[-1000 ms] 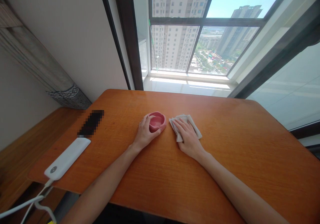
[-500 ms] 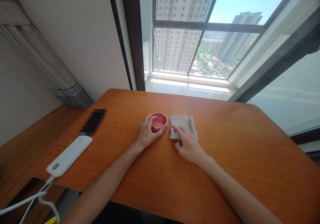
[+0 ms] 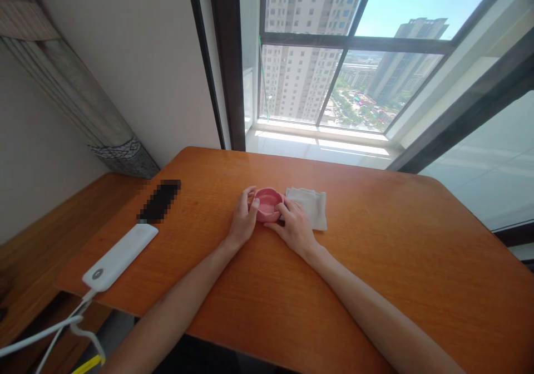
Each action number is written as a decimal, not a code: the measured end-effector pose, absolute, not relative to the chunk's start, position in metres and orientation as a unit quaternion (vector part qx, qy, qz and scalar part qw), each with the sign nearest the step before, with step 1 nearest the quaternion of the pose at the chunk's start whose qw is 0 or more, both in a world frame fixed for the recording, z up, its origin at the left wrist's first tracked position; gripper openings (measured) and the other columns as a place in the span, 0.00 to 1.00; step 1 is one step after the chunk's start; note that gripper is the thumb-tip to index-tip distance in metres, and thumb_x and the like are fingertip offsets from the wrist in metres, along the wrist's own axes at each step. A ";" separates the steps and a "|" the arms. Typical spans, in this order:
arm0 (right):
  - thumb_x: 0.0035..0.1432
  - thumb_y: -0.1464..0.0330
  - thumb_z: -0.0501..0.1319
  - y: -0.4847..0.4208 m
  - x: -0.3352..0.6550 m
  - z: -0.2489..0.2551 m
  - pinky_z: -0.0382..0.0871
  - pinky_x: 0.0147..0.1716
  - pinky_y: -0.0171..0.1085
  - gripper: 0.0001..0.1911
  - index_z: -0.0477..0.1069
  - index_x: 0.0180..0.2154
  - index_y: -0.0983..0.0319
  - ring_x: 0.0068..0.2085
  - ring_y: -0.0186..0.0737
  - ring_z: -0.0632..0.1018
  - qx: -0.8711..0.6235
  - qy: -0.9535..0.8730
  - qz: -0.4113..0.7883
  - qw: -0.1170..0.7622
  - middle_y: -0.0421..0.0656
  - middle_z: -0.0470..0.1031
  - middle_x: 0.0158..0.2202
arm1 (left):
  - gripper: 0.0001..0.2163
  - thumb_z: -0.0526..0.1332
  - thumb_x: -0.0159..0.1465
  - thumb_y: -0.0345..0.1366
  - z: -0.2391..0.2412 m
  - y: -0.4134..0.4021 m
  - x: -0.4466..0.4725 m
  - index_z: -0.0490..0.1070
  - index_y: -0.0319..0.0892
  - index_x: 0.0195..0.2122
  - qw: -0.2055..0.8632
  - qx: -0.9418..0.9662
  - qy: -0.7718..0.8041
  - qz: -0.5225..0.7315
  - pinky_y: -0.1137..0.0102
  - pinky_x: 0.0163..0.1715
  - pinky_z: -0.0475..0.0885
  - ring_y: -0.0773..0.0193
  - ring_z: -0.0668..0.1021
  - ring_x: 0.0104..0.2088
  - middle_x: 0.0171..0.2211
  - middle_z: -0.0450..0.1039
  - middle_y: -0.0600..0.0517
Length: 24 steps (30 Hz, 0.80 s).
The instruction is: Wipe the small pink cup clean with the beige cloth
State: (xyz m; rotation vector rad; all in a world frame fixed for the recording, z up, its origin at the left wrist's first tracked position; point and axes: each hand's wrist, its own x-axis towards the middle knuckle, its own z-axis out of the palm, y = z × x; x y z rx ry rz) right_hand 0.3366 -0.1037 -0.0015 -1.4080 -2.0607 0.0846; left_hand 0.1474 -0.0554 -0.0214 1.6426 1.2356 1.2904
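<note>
A small pink bowl (image 3: 267,200) stands on the orange wooden table (image 3: 375,262) near its middle. My left hand (image 3: 242,222) curls round the bowl's left side. My right hand (image 3: 294,227) grips the bowl's right and near side with its fingers. A folded pale cloth (image 3: 311,206) lies flat just right of the bowl, partly beside my right hand and no longer under it.
A white power bank (image 3: 119,256) with a white cable lies at the table's left edge, a dark blurred object (image 3: 159,201) just beyond it. A grey curtain hangs at the left wall. Large windows stand behind the table.
My right hand has slid off the cloth to the left and taken hold of the bowl. The left hand has stayed on the bowl.
</note>
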 end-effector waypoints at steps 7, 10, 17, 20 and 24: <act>0.65 0.52 0.71 -0.118 0.359 -0.003 0.77 0.50 0.48 0.17 0.72 0.43 0.55 0.49 0.52 0.81 -0.545 -0.690 0.031 0.475 0.48 0.80 0.49 | 0.21 0.46 0.78 0.49 -0.016 -0.055 0.146 0.62 0.48 0.66 0.338 0.592 0.487 0.546 0.58 0.63 0.74 0.56 0.78 0.63 0.65 0.72 0.42; 0.63 0.49 0.70 -0.124 0.400 -0.004 0.76 0.49 0.48 0.19 0.71 0.41 0.55 0.48 0.52 0.81 -0.583 -0.623 -0.037 0.519 0.46 0.80 0.46 | 0.21 0.46 0.78 0.49 -0.019 -0.053 0.146 0.64 0.48 0.65 0.334 0.603 0.487 0.536 0.57 0.62 0.74 0.55 0.78 0.62 0.63 0.73 0.42; 0.57 0.38 0.67 -0.149 0.533 -0.010 0.72 0.55 0.54 0.30 0.74 0.42 0.58 0.52 0.60 0.80 -0.710 -0.511 -0.146 0.462 0.51 0.80 0.46 | 0.19 0.48 0.78 0.49 -0.024 -0.055 0.147 0.68 0.48 0.62 0.323 0.631 0.472 0.524 0.57 0.65 0.72 0.55 0.78 0.61 0.62 0.75 0.44; 0.56 0.38 0.65 -0.158 0.568 -0.013 0.72 0.52 0.56 0.30 0.74 0.41 0.57 0.50 0.62 0.80 -0.737 -0.482 -0.178 0.439 0.51 0.80 0.45 | 0.18 0.49 0.78 0.48 -0.024 -0.056 0.146 0.68 0.48 0.62 0.321 0.635 0.471 0.521 0.57 0.65 0.72 0.55 0.78 0.61 0.62 0.75 0.45; 0.55 0.37 0.64 -0.161 0.589 -0.017 0.71 0.51 0.58 0.31 0.74 0.41 0.57 0.50 0.65 0.79 -0.755 -0.448 -0.199 0.436 0.55 0.80 0.45 | 0.17 0.49 0.78 0.47 -0.023 -0.057 0.146 0.69 0.48 0.60 0.327 0.635 0.468 0.521 0.56 0.64 0.72 0.55 0.79 0.60 0.61 0.75 0.45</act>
